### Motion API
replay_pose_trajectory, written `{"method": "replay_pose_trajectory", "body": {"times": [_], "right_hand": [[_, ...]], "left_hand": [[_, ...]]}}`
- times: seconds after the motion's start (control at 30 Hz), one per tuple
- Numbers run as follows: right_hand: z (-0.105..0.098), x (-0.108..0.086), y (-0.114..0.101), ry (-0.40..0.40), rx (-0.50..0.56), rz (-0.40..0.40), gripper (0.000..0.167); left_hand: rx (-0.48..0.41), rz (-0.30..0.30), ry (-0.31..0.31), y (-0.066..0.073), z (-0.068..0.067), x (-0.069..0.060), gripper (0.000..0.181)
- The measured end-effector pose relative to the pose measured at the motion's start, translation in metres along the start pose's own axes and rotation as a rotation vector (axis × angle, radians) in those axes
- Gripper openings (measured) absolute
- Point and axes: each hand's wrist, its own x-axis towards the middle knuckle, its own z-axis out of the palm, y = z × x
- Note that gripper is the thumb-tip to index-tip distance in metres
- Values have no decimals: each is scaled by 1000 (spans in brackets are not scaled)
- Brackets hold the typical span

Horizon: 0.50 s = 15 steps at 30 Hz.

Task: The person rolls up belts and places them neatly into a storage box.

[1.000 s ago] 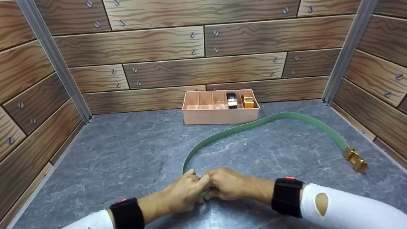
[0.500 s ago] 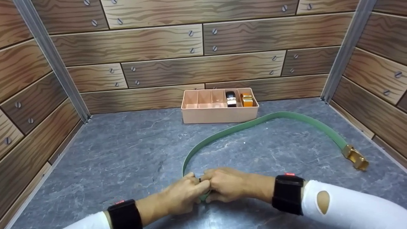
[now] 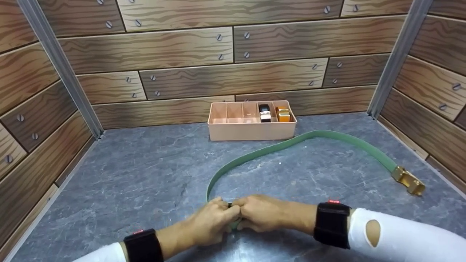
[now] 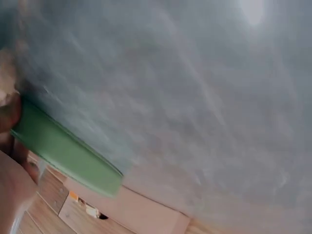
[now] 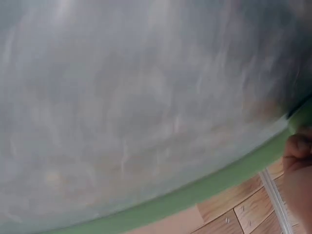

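Observation:
A long green belt (image 3: 324, 133) curves across the grey tabletop, its gold buckle (image 3: 403, 176) lying at the far right. At the front centre, my left hand (image 3: 211, 222) and right hand (image 3: 262, 213) meet and grip the belt's other end between them. A bit of green shows below the fingers; most of the gripped part is hidden. In the left wrist view, the fingers (image 4: 9, 114) pinch the green strap at the left edge. The right wrist view has the curled fingers (image 5: 298, 148) against the strap at its right edge.
A pink divided box (image 3: 251, 131) stands near the back wall. Its two right compartments hold a black coiled strap (image 3: 264, 108) with a silvery metal piece and an orange item (image 3: 283, 116) with gold metal. The belt passes close to the box's front right corner. Wood-patterned walls enclose the table.
The belt's buckle end has shifted slightly right, and its curve near my left hand has moved a little left. Both hands stay together on the belt with only small movements.

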Motion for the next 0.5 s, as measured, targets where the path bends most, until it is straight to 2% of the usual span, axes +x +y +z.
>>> {"method": "replay_pose_trajectory", "body": {"times": [0.07,0.2,0.27,0.37,0.43,0.5], "right_hand": [[0,-1,1,-6,25,2,24],[-4,-1,4,-47,74,-17,24],[-4,-2,3,-57,56,-11,23],[-3,-3,0,-44,25,2,22],[-2,-3,0,-33,19,6,24],[-3,-4,1,-32,43,3,26]], "left_hand": [[7,-7,-52,-1,-4,1,51],[29,71,-127,-6,-9,2,49],[-3,82,-106,-6,-7,3,46],[-105,55,-67,-4,-4,4,43],[-152,32,-66,-4,-3,4,43],[-132,37,-92,-5,-5,4,45]]}}
